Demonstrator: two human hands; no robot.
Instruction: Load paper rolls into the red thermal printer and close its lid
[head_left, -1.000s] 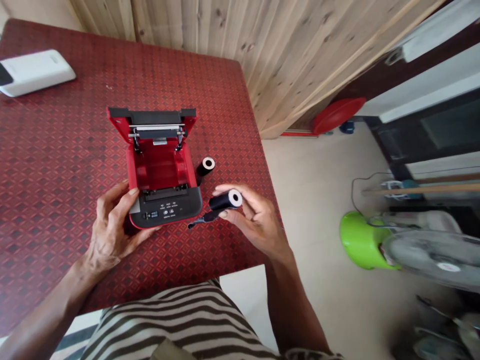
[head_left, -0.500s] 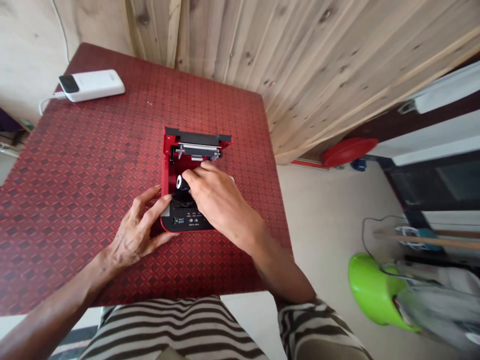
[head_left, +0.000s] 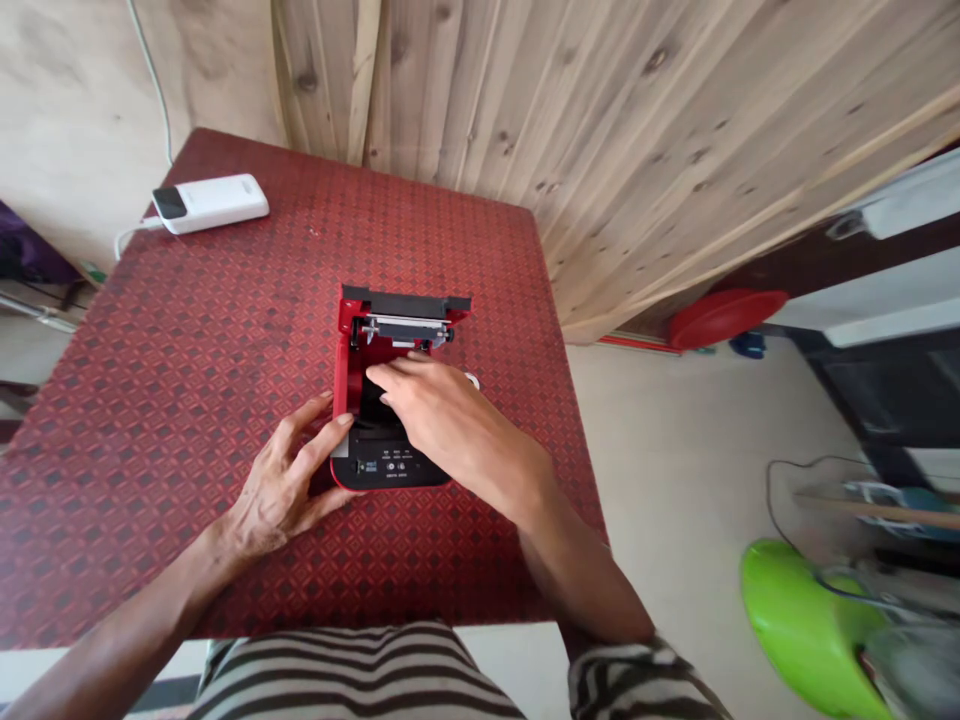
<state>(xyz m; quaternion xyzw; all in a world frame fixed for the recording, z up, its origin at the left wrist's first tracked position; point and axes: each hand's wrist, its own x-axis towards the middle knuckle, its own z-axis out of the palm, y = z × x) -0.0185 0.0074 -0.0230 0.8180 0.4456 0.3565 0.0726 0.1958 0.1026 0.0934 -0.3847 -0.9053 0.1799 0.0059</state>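
Note:
A small red and black printer (head_left: 384, 473) stands on the table with its lid (head_left: 409, 305) raised. My left hand (head_left: 281, 480) grips its front left corner, thumb on top and fingers along the side. Reaching over the front panel, my right hand (head_left: 465, 430) has its fingers down in the open compartment, on a black roll (head_left: 375, 403). The hand covers most of that roll and the printer's right side. Just past my right hand shows the pale end of another roll (head_left: 472, 381).
The table (head_left: 247, 330) has a red patterned cover. A white power bank (head_left: 225, 203) with a cable lies at its far left. Wooden panelling (head_left: 465, 100) rises behind. On the floor to the right are a green tub (head_left: 802, 620) and a red round object (head_left: 724, 318).
My right hand has carried the black roll from beside the printer into its compartment and lowered it there. My left hand keeps its hold on the corner. The view has shifted.

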